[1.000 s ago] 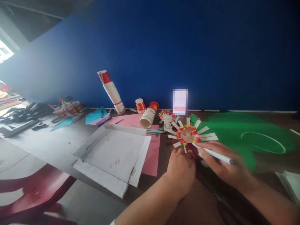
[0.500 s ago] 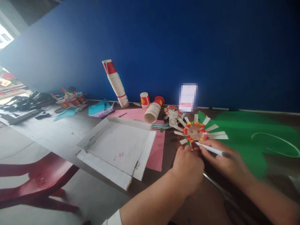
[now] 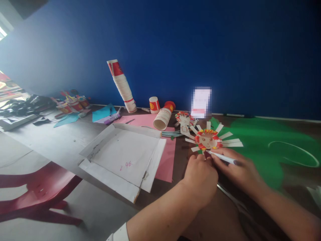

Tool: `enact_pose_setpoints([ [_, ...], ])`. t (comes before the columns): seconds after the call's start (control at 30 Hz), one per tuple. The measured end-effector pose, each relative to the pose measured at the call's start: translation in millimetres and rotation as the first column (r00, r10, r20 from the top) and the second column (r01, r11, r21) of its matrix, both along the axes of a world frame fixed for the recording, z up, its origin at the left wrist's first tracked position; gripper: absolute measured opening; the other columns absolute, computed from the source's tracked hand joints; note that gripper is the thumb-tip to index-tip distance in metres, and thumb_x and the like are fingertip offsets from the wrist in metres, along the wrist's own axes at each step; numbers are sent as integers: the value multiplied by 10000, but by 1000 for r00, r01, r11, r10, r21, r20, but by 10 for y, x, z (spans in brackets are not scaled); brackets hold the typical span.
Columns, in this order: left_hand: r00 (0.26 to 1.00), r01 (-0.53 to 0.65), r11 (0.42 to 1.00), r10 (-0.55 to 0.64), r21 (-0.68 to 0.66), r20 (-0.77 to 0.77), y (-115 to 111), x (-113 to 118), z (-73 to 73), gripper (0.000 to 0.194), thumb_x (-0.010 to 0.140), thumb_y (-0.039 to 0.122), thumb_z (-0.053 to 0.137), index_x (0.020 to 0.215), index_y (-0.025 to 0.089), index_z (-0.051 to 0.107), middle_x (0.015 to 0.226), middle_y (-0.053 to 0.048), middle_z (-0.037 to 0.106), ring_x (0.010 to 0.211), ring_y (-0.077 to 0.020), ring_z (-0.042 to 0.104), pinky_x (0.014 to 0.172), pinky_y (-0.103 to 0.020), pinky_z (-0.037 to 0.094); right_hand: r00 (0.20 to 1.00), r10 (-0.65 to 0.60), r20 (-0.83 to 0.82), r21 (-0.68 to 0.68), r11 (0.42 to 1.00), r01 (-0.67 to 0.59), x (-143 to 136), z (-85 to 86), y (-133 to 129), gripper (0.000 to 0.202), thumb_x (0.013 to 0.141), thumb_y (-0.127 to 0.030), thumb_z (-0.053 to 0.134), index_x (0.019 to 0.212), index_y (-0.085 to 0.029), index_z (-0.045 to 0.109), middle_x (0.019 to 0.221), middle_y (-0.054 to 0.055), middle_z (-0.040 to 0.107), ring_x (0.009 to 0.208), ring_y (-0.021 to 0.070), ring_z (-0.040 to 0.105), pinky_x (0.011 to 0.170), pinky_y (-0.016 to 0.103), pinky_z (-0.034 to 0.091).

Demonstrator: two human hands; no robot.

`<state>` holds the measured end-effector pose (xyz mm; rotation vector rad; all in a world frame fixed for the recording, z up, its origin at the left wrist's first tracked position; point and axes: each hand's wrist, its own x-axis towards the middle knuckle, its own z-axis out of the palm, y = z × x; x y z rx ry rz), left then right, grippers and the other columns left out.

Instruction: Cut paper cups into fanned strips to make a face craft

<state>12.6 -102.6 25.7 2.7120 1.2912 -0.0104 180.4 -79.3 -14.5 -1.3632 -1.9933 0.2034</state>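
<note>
Slanting in from the right, the white pen [image 3: 224, 157] sits pinched between the thumb and fingers of the right hand [image 3: 242, 172], its point right at the near rim of the cut-cup figure [image 3: 208, 140] and its dark end angled back toward the person. And look at the left hand [image 3: 201, 175]: knuckles up, fingers curled in, tucked against that same near rim on the other side of the pen point; whatever lies beneath those fingers is hidden, so I can't tell whether they grip anything. The figure, white strips fanned out around a drawn face, lies just beyond both hands, toward the right part of the tabletop [image 3: 181, 157], between its back and near edges. Both hands are right up close, neither clearly nearer. Over on its right spreads the green sheet [image 3: 253, 134]; just behind, to the left, sits a smaller figure [image 3: 184, 122], with nested cups [image 3: 162, 119] lying farther left.
</note>
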Motion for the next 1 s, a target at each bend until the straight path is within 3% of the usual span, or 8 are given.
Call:
enact_pose_setpoints([
  [0.17,1000,-6,1000,6,-7,-1,1,5,-13,255,929,178,525,1085,86,705,1148,-141,690,1085,-273,567,894,-412,451,1000,-22,16,-79,997,24,-18,2,7,235,930,-414,574,1006,-266,740,1083,65,793,1002,287,744,850,373,564],
  [0.3,1000,5,1000,-5,-2,-2,0,9,-11,256,926,173,526,1084,89,709,1143,-145,690,1090,-275,570,891,-409,455,999,-42,5,-56,998,42,-14,-34,33,275,909,-454,567,990,-264,748,1051,63,804,970,289,753,821,380,573],
  [1.0,1000,0,1000,-1,26,22,11,8,-67,229,903,169,555,1048,101,719,1092,-130,703,1067,-273,572,888,-415,461,999,0,-32,-94,996,-3,-31,6,55,196,905,-397,570,928,-274,721,962,24,795,890,242,745,777,344,557],
])
